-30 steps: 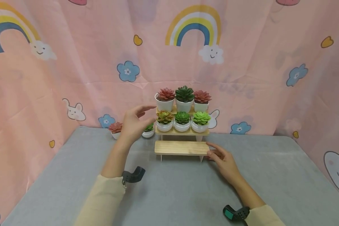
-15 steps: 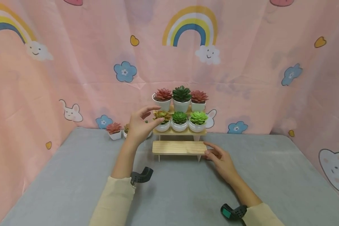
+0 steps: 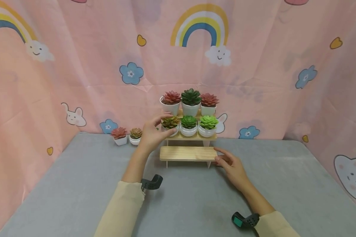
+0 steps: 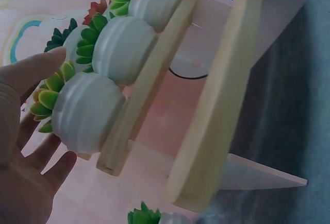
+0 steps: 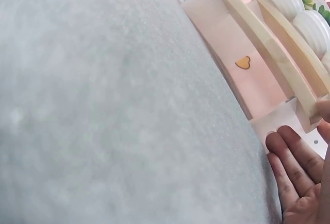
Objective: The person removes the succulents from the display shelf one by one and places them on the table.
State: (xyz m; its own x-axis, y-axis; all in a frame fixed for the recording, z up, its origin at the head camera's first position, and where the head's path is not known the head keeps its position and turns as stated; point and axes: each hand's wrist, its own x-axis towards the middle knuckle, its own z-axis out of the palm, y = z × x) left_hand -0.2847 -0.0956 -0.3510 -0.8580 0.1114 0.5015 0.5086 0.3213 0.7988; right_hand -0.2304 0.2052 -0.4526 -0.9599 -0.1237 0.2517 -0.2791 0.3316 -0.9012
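Note:
My left hand [image 3: 153, 134] is at the left end of the middle tier of a wooden three-tier plant stand [image 3: 187, 153]. Its thumb and fingers spread around a yellow-green potted succulent [image 3: 170, 122] with a round white pot. In the left wrist view, the thumb lies over the leaves and gaps show between the fingers [image 4: 61, 170] and the white pot [image 4: 85, 112]. My right hand [image 3: 232, 168] holds the right end of the bottom board between thumb and index finger. The right wrist view shows its other fingers [image 5: 296, 167] lying along the stand's side support.
Beside the yellow-green plant stand a dark green succulent [image 3: 188, 122] and a bright green one [image 3: 208, 123]. The top tier bears two red succulents [image 3: 209, 99] and a dark green one [image 3: 191, 97]. A red succulent [image 3: 119, 135] and a brownish one [image 3: 135, 134] sit on the grey table [image 3: 77, 184].
My left hand has moved right, from beside the stand to around the yellow-green succulent, uncovering the brownish plant on the table. The right hand has stayed at the stand's end.

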